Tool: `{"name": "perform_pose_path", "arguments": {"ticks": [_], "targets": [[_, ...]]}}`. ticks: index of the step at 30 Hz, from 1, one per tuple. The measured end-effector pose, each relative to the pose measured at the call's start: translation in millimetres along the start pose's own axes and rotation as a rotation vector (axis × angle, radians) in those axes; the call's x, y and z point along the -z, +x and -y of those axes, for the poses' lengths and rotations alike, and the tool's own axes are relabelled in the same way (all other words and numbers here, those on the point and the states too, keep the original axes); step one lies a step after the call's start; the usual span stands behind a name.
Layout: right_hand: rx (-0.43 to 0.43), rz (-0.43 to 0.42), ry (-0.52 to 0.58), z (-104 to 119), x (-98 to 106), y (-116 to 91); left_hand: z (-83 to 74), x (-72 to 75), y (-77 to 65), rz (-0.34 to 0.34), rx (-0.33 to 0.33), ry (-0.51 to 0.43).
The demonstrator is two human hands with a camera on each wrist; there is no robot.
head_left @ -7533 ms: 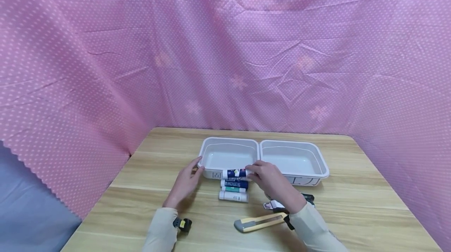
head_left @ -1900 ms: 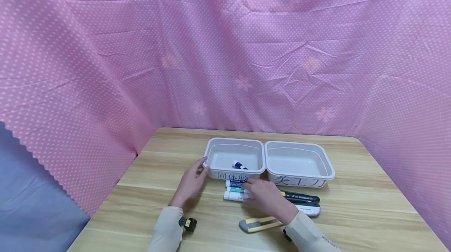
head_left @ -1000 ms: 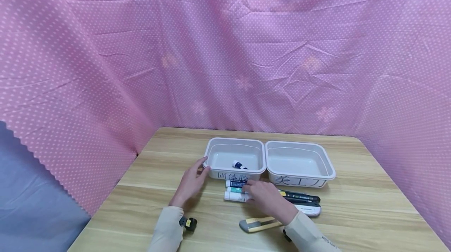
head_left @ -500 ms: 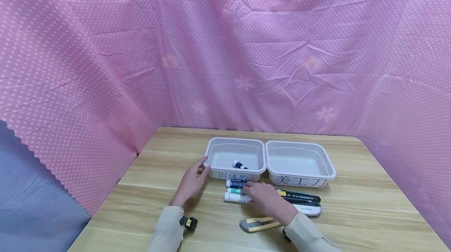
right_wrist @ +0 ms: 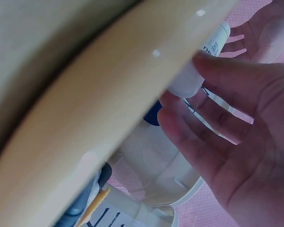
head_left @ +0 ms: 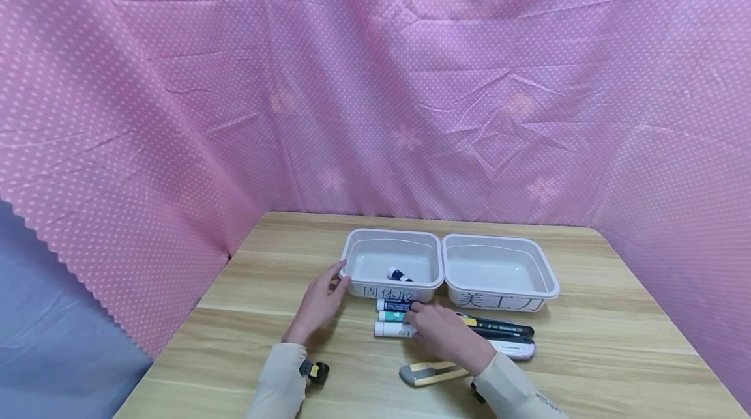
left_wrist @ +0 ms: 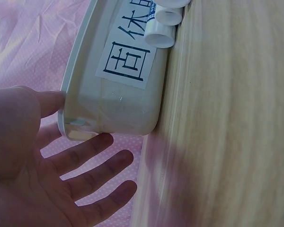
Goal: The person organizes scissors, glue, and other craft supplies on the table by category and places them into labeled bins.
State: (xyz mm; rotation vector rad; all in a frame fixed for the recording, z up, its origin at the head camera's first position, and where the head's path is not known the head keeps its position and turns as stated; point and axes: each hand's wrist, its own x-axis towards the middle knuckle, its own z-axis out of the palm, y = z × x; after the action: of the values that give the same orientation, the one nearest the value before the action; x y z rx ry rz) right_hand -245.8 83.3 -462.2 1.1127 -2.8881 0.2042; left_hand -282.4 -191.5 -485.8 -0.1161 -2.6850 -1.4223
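My left hand (head_left: 317,308) rests at the near left corner of the left white box (head_left: 387,232), thumb on its rim and fingers straight and spread. A small navy glue stick (head_left: 399,274) lies inside that box. In front of it lie a navy glue stick (head_left: 394,305), a teal one (head_left: 390,317) and a white one (head_left: 392,329), side by side. Over their right ends is my right hand (head_left: 448,334). In the right wrist view its thumb and fingers close around a white-ended glue stick (right_wrist: 187,82); which of the row it is, I cannot tell.
The right white box (head_left: 499,236) stands against the left one, its inside bare. Several utility knives lie near my right hand: a yellow-grey one (head_left: 431,373), a black one (head_left: 501,326) and a white-pink one (head_left: 519,348). A pink curtain (head_left: 411,113) hangs behind the table.
The small navy glue stick, earlier in my right hand, now lies in the left box. My right hand came back to the row, where the sticks have spread slightly. The left hand stays put.
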Motion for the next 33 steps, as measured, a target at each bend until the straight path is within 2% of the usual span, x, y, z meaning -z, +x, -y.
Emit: {"name": "perform_pose_path", "arguments": {"ticks": [16, 27, 33], "targets": [[0.015, -0.027, -0.024, -2.4, -3.8, 0.4, 1.0, 0.3, 0.1, 0.003, -0.003, 0.007], [0.008, -0.028, 0.012, -2.0, -0.5, 0.6, -0.3, 0.1, -0.1, -0.005, 0.001, 0.012], [0.021, -0.074, 0.021, -5.0, 2.6, 0.0, -0.4, 0.7, -0.4, -0.006, -0.007, 0.014]]}}
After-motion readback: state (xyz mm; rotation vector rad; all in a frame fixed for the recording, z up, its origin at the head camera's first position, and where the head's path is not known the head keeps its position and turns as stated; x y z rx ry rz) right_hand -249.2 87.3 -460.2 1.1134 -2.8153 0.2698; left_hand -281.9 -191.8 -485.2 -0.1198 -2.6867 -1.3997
